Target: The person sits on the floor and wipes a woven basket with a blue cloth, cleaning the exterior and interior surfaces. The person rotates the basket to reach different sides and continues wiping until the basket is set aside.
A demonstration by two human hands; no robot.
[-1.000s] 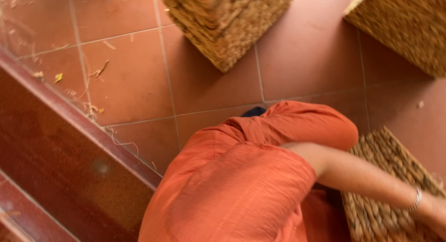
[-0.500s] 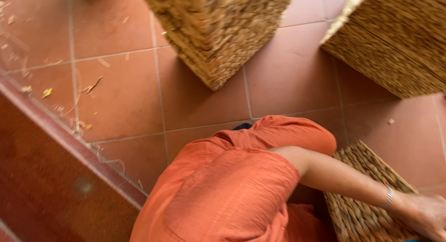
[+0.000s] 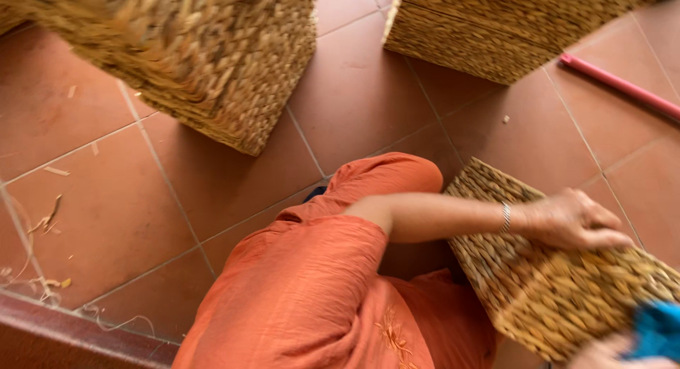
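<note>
Pink pole [image 3: 623,86] now visible beyond woven basket [image 3: 559,291].

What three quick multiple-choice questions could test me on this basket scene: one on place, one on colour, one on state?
1. Where does the left hand rest?
A. on the woven basket by the lap
B. on the pink pole
C. on the floor tiles

2. What colour is the person's clothing?
A. green
B. orange
C. white

3. How are the left hand's fingers?
A. clenched in a fist
B. laid flat on the weave
C. pinching a straw

A: the palm lies on the basket's top.
B: the cloth is orange throughout.
B: the fingers lie spread on the weave.
</note>
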